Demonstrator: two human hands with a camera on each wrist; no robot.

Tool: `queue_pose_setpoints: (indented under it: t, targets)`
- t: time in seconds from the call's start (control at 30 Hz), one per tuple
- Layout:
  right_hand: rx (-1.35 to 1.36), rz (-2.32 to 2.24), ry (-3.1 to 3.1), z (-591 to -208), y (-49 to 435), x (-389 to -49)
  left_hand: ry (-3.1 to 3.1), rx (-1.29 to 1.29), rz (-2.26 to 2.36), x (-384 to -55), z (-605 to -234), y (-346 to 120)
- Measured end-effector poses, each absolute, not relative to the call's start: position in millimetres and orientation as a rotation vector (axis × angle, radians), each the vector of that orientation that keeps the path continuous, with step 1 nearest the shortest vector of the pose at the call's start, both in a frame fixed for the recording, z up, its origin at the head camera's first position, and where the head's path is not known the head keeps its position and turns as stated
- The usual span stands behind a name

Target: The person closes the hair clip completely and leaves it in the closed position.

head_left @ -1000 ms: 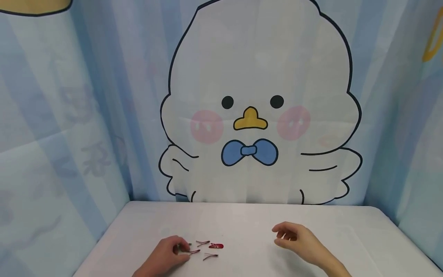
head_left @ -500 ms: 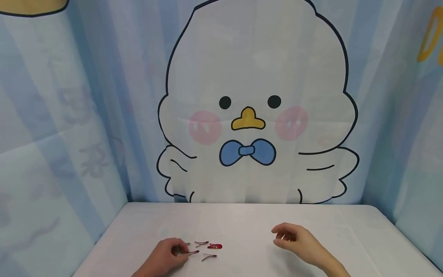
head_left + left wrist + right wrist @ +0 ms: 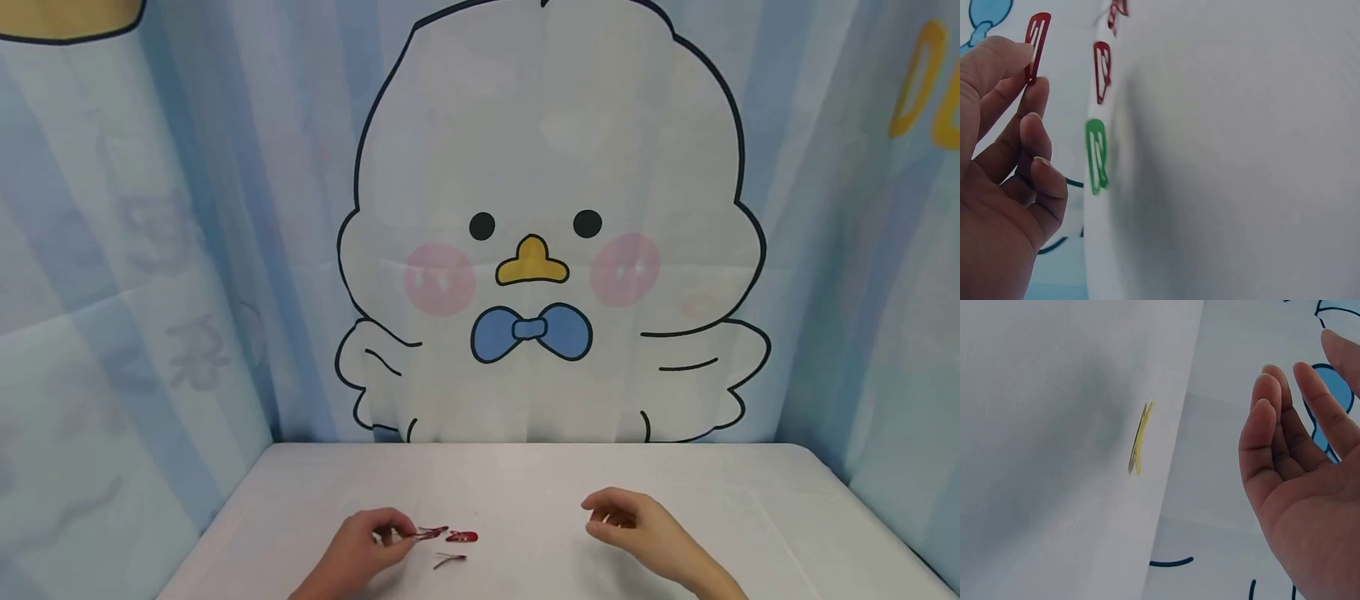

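My left hand (image 3: 367,546) pinches a red snap hair clip (image 3: 1037,47) between thumb and fingertips, raised above the white table. In the left wrist view, another red hair clip (image 3: 1102,72) and a green hair clip (image 3: 1095,156) lie on the table beside the hand, with more red at the top edge. The head view has a red clip (image 3: 462,537) and a thin dark clip (image 3: 450,560) just right of this hand. My right hand (image 3: 645,529) hovers over the table's right side, fingers loosely bent around nothing. A yellow hair clip (image 3: 1140,440) lies near it in the right wrist view.
The white table (image 3: 525,483) reaches back to a curtain (image 3: 540,400) printed with a white cartoon bird wearing a blue bow tie. Blue striped curtain also hangs along the left and right sides.
My left hand has risen from the tabletop with the red hair clip and shifted slightly right. The right hand keeps its pose. The head view has drifted a little.
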State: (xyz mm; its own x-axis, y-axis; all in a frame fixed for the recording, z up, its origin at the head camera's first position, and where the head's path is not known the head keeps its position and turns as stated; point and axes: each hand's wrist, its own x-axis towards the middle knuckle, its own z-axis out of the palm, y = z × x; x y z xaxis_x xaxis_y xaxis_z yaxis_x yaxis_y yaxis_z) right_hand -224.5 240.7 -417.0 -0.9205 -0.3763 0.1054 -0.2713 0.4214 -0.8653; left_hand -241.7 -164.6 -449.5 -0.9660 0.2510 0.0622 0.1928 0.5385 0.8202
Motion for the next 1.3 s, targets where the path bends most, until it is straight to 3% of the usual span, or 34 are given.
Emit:
queue_pose_setpoints:
  t: [0.33,1.3]
  targets:
    - [-0.558,-1.603,2.583,-414,231,-222,2.698,0.498,1.542,-236,-431,-140]
    - [-0.567,-1.811,2.491,-419,178,-211,2.554,0.623,1.768,-222,-424,-76]
